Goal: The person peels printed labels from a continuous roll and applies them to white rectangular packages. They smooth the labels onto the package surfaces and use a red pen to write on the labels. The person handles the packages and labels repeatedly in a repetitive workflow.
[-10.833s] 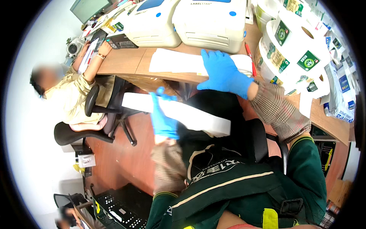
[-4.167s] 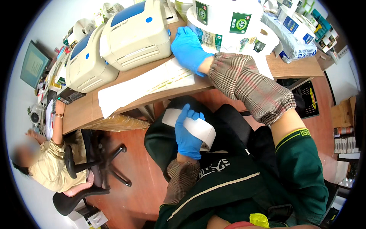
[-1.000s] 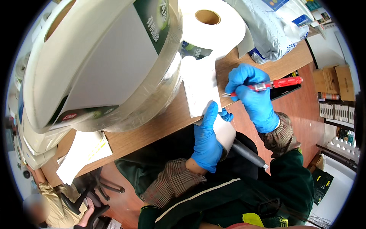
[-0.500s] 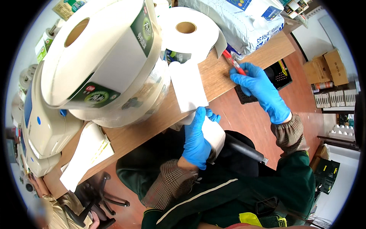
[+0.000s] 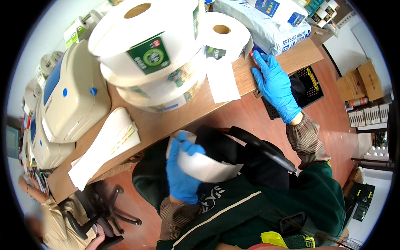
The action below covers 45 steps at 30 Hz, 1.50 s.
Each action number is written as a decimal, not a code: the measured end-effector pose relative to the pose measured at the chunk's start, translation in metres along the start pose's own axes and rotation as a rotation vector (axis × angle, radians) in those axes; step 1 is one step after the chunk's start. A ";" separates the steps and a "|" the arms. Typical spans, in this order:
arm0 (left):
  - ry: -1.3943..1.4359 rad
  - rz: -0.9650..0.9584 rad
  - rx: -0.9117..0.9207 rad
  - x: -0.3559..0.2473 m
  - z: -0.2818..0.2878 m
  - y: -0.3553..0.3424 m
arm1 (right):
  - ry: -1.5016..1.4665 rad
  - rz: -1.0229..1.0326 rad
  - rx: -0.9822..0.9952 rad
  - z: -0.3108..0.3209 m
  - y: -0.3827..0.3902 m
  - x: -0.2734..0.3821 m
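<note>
Below the table edge, my left hand (image 5: 181,175), in a blue glove, has its fingers wrapped round a curling strip of white label paper (image 5: 208,166). The strip's free end bends to the right over my lap. My right hand (image 5: 275,85), also gloved, rests at the right part of the table with fingers stretched and thumb apart. A thin red pen-like tool (image 5: 252,55) lies by its fingertips, mostly hidden by them. Left of that hand stands a white label roll (image 5: 227,39), its loose paper tail (image 5: 223,81) hanging to the table edge.
Large stacked label rolls (image 5: 146,46) fill the table's middle. Beige label printers (image 5: 79,96) and a folded paper strip (image 5: 110,143) are at the left. A plastic-wrapped package (image 5: 271,31) sits at the back right. A black crate (image 5: 314,89) stands below; another person (image 5: 62,216) sits lower left.
My left hand has moved down and left with the paper strip, away from the roll's tail. My right hand has moved slightly up, and its fingers have loosened from the red tool.
</note>
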<state>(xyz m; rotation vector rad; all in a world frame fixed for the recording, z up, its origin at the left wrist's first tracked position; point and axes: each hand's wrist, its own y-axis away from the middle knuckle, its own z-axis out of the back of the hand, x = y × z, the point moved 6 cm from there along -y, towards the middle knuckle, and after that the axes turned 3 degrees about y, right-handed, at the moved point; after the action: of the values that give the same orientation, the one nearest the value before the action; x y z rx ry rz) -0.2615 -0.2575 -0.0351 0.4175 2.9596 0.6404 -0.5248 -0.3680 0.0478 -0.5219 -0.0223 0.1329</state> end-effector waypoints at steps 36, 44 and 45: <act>0.277 -1.142 0.165 -0.272 0.166 0.290 | -0.616 1.084 0.115 0.019 0.001 0.483; 0.139 -1.377 -0.014 -0.290 0.175 0.326 | -0.623 0.924 0.070 0.039 0.010 0.473; 0.122 -1.401 -0.078 -0.289 0.177 0.329 | -0.662 0.945 0.049 0.052 0.018 0.476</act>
<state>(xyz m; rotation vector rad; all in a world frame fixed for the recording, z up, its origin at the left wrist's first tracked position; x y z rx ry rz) 0.1217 0.0186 -0.0516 -1.5580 2.3991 0.5100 -0.0578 -0.2635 0.0778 -0.3844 -0.4191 1.2235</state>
